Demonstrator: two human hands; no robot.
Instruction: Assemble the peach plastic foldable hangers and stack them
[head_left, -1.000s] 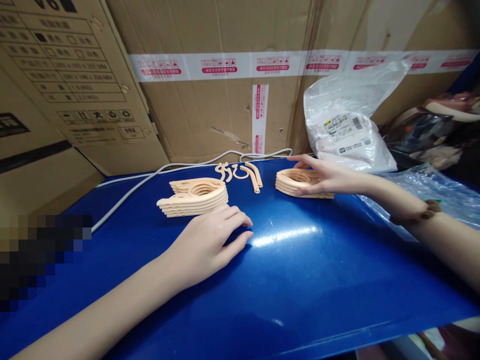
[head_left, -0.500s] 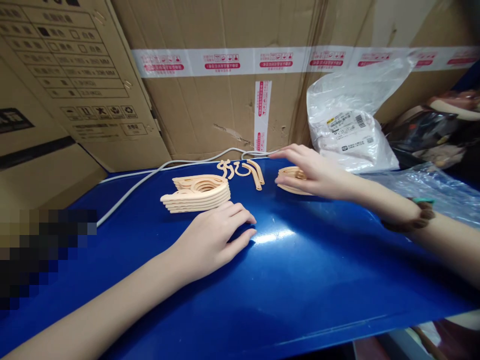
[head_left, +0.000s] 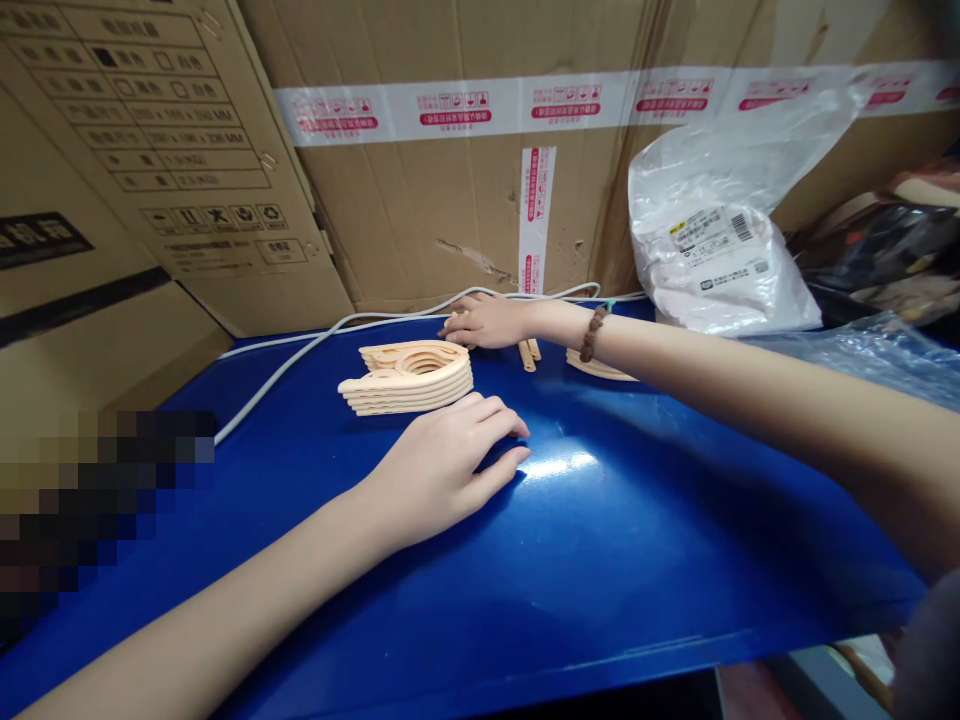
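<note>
A neat stack of folded peach-coloured plastic travel hangers (head_left: 424, 385) sits on the blue table. My left hand (head_left: 457, 455) rests just in front of it, palm down, thumb and fingers apart, holding nothing. My right hand (head_left: 491, 320) reaches across to the back of the table, fingers stretched over the small loose hanger hooks (head_left: 456, 323), which it mostly covers. Beside its wrist, the ends of loose hanger arms (head_left: 529, 355) show. A second group of hanger pieces (head_left: 600, 368) lies partly under my right forearm.
A white cable (head_left: 289, 350) runs along the back of the blue table (head_left: 600, 560). Behind stand a taped cardboard box (head_left: 420, 220) and another box (head_left: 210, 150) at left. At right are a white plastic parcel bag (head_left: 720, 255) and clear plastic film (head_left: 877, 355).
My right hand has moved left from the right-hand hanger pieces to the loose hooks, now covering them. My left hand stays in place on the table; the view has shifted slightly.
</note>
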